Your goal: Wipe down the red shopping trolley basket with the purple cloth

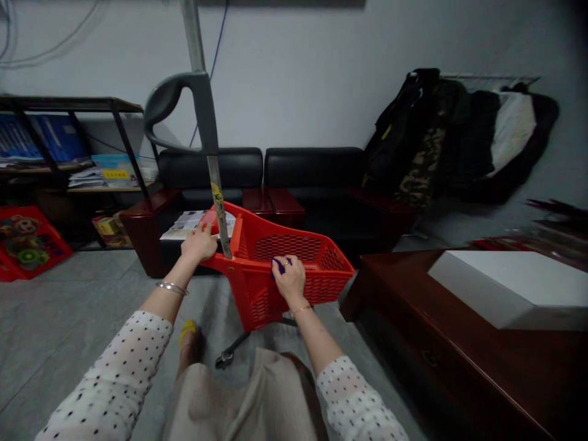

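1. A black sofa stands behind; at right, a worktop bears a white box.
2. The right hand is closed around a purple cloth; the left hand has bent fingers, grip unclear.
3. The red cart is ahead, beneath both hands, the cloth at its near rim.

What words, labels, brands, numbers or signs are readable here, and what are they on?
None reads clearly enough to quote.
Yellow sticker on the pole of the red cart: too small.
Yellow label on the storage box: too blurred.
Printed sheets on the black seat: too small.
Blue marks on the red box with a cartoon animal: too blurred.
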### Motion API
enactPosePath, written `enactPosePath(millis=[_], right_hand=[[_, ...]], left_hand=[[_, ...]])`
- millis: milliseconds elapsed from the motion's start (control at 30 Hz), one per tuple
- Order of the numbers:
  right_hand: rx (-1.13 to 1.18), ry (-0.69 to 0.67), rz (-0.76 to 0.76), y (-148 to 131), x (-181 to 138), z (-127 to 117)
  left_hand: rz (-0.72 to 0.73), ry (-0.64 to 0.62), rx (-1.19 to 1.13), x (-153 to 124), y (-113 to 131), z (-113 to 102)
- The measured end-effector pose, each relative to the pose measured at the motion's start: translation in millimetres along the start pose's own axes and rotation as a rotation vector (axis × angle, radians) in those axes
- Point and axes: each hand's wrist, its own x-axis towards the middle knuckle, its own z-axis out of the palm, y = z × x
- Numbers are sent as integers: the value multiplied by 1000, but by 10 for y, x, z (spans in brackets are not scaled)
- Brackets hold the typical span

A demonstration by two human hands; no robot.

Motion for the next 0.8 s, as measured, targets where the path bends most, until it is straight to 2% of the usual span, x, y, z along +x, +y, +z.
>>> enactPosePath(millis=[67,167,233,300,333,400,467,567,700,800], right_hand=[[-7,-38,-67,102,2,-17],[-80,-62,-40,786,13,-242],[-136,-20,99,1320,34,-421],[-158,31,277,1703,62,-537],[-156,46,354,1810,75,-558],[-145,62,452,1855,87,-528],[-131,79,469,1715,82,-422],[-69,95,372,1237,71,-189],[99,73,233,190,123,128],[250,50,175,-621,188,257]], left_hand=[[18,3,18,3,-31,-2],[47,13,38,2,-70,3],[44,11,40,3,-73,8],[22,7,32,8,-52,13],[7,4,25,11,-35,14],[-29,-8,10,15,10,14],[-57,-13,-6,12,60,13],[-79,-7,-20,-3,132,9],[-93,-1,-41,-21,202,3],[-104,-3,-50,-30,202,-2]])
